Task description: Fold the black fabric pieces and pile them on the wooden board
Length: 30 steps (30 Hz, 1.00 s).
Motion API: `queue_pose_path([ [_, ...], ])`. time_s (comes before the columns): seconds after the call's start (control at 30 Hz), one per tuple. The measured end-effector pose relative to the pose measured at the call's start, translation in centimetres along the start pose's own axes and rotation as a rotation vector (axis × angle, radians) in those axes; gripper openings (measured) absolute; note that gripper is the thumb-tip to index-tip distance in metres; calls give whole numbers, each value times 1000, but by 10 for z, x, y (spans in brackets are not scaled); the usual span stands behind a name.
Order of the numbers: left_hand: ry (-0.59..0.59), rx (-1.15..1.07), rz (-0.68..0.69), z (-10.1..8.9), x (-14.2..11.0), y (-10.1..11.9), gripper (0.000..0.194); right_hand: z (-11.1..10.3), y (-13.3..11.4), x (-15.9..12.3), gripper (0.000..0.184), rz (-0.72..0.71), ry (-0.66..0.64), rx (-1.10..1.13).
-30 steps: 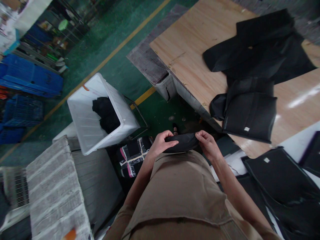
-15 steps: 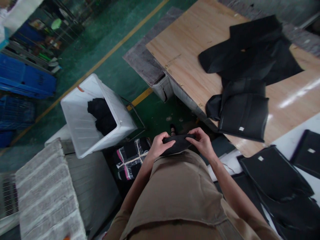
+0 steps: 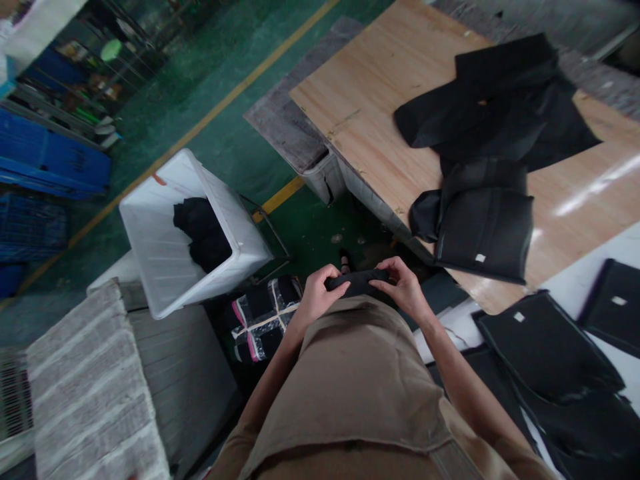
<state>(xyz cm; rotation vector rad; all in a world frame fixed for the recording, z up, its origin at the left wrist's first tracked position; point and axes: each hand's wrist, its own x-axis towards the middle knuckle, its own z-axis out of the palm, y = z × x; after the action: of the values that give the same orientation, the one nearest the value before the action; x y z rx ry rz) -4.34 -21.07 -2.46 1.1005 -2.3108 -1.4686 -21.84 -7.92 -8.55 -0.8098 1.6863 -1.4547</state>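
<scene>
Between my two hands, close to the front of my body, is a black fabric piece [image 3: 358,283]. Its left end is pinched between the thumb and fingers of my left hand [image 3: 323,291]. My right hand [image 3: 401,283] grips the other end the same way, so the strip of cloth spans the gap. What kind of item it is cannot be made out; its lower part is hidden against my tan apron [image 3: 360,373].
A white bin [image 3: 165,260] holding black cloth [image 3: 203,230] stands left, near a plastic-wrapped bundle [image 3: 273,313]. At right, a wooden table [image 3: 360,120] bears black fabric pieces [image 3: 483,233]. More black pieces [image 3: 547,347] lie on a white surface. A striped padded surface [image 3: 95,387] is lower left.
The black fabric between my hands looks narrower and more folded over than before. Both hands keep their grip and have barely moved.
</scene>
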Motion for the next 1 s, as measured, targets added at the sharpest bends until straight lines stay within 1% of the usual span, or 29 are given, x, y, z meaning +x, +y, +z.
queue_pose_path([
  [0.17, 32, 81, 145, 4, -2, 1, 18, -2, 3, 1, 25, -51, -9, -59],
  [0.27, 52, 161, 236, 7, -1, -1, 21, -2, 4, 2, 25, -88, 20, -88],
  [0.37, 78, 308, 323, 10, -1, -5, 22, -1, 4, 2, 25, -95, 41, -108],
  [0.47, 108, 489, 417, 11, -2, -8, 18, 0, 4, 1, 26, -92, 44, -109],
  [0.6, 165, 676, 578, 11, -5, -7, 16, 3, 0, 0, 28, -110, 61, -111],
  [0.7, 190, 698, 695, 14, -10, -3, 16, 5, -3, -2, 23, -132, 150, -156],
  [0.77, 168, 689, 750, 17, -13, 0, 15, 6, -3, -4, 15, -148, 192, -205],
  [0.87, 130, 690, 796, 21, -17, 2, 16, 10, 0, -7, 5, -192, 211, -216],
  [1.0, 167, 690, 820, 21, -19, 4, 17, 19, 2, -11, 8, -258, 244, -123],
])
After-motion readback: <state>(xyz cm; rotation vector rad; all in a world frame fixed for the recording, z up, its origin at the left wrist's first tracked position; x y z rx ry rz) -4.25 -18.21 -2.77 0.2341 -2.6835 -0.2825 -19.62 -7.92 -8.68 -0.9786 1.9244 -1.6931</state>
